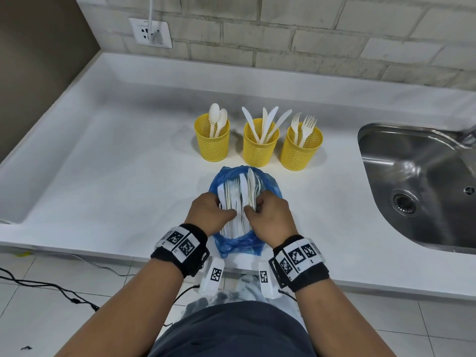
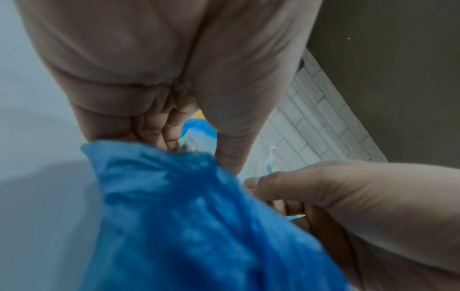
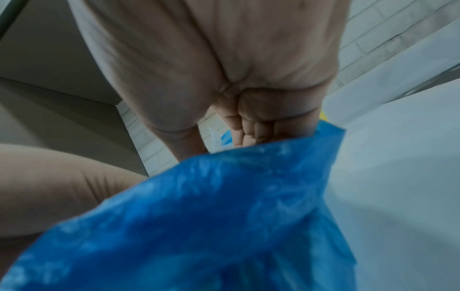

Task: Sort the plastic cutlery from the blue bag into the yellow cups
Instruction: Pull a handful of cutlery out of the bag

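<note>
Left hand (image 1: 210,215), right hand (image 1: 270,217): fingers curled, side by side, gripping cutlery bundle (image 1: 238,202) inside blue bag (image 1: 238,244); yellow cups (image 1: 260,143) beyond fingertips.

Both forearms reaching forward side by side, black bands with printed markers round the wrists. Left hand (image 1: 209,213) knuckles-up, fingers curled down and inward. Right hand (image 1: 270,215) mirrored just beside it, fingers curled likewise, thumbs nearly meeting between them.
</note>
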Tool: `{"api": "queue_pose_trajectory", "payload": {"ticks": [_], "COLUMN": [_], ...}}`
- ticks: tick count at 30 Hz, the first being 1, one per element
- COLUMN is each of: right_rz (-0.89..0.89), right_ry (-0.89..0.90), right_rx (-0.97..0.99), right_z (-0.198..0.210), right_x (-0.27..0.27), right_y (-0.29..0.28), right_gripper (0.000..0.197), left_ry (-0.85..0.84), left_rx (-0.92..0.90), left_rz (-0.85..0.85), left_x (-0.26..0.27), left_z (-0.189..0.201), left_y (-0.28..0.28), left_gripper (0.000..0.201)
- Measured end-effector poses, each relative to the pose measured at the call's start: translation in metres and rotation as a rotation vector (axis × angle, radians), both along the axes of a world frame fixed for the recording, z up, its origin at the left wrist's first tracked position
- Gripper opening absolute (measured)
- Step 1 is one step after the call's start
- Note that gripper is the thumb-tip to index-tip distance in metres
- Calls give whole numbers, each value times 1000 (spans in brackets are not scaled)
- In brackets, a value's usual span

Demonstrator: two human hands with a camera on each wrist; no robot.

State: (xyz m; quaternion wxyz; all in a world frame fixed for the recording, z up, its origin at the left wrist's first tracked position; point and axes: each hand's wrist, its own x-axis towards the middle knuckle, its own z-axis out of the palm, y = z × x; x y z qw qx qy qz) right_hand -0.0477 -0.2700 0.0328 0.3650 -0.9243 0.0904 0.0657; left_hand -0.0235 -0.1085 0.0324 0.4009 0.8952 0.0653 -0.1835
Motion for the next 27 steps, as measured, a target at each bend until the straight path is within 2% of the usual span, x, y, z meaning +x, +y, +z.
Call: {"api": "queue_pose_trajectory", "payload": {"ticks": [3,8,14,19,22,27], "right_rz": [8,-5,-34,-28,-35,-77], "right_ry": [-5,43,79,65,51,62], "right_rx": [14,82,105,115,160,226], "right_z": [4,0,-2,-2,-2,-2], "right_x": [0,2,3,5,5,5], "right_y": [-1,-3,-6,-5,-7,-10], "right_gripper": [21,22,17,16,17,21], "left_ry": [-25,-13,2,13,1,-12], "left_rx": [-35,-117,-136,-236,-230,-248], "left_rz": [8,-54,31,13,23,64], "left_x": [-1,-1,0,-3,-3,-3], "left_z": [2,3,0,0,-3,-3], "left_y": [-5,-12,-10,-9,-8,-7], "left_gripper": [20,12,29,31,42,22]}}
